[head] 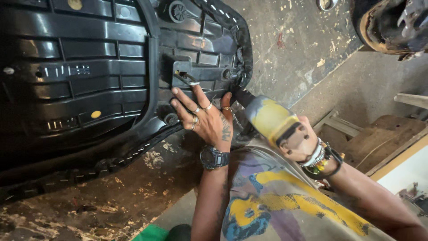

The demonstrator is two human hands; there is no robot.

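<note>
A black plastic seat base (89, 76) lies upside down on a paint-stained bench (294, 49), its cover edge (111, 163) folded over and dotted with staples. My left hand (203, 118), wearing rings and a wristwatch, presses flat with fingers spread on the base near a metal bracket (185, 78). My right hand (303, 143), with bead bracelets on the wrist, grips a yellow and grey staple gun (272, 118). The gun's dark nose points at the seat's rim just right of my left hand.
Another dark worn seat part (388, 22) sits at the top right. Wooden boards and a frame (379, 134) lie lower right beside the bench. A small metal ring (327, 3) rests at the bench's far edge. My patterned shirt (276, 201) fills the bottom.
</note>
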